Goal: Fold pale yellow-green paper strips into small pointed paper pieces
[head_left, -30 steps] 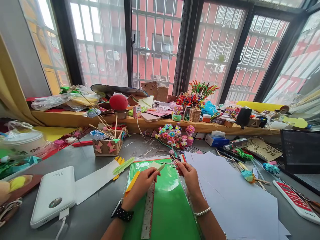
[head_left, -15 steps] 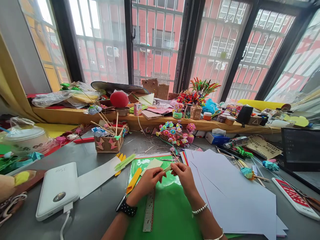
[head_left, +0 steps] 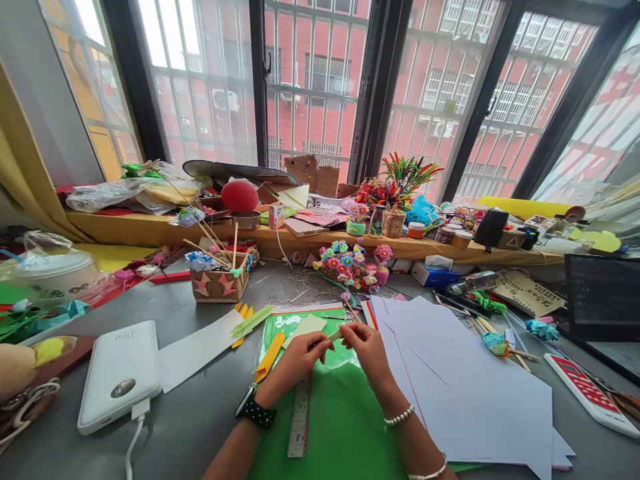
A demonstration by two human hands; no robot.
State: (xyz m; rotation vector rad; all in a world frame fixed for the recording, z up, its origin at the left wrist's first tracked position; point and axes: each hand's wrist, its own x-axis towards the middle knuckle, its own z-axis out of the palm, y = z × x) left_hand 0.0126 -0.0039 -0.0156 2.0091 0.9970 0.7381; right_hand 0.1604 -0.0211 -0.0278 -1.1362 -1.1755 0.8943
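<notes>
Between my two hands is a small pale green paper strip [head_left: 334,336], pinched at both ends above a green plastic folder [head_left: 330,413]. My left hand [head_left: 300,357] closes its fingertips on the strip's left end. At the other end, my right hand [head_left: 364,347] grips it between thumb and fingers. Under my left wrist lies a ruler [head_left: 299,423]. A pale green paper sheet [head_left: 306,328] rests just behind my left hand, and a folded yellow-orange paper piece [head_left: 269,357] is to its left. Scissors [head_left: 333,317] lie partly hidden behind my hands.
White paper sheets [head_left: 470,387] spread to the right, beside a red-and-white calculator [head_left: 590,393]. A white power bank [head_left: 120,377] with a cable sits at left. Folded light green strips [head_left: 253,321] lie near a cardboard box [head_left: 220,287] of sticks. Crocheted flowers [head_left: 345,263] stand behind.
The view has shifted slightly. Both hands keep their pinch on the paper strip, and a little more of it now shows between the fingers.
</notes>
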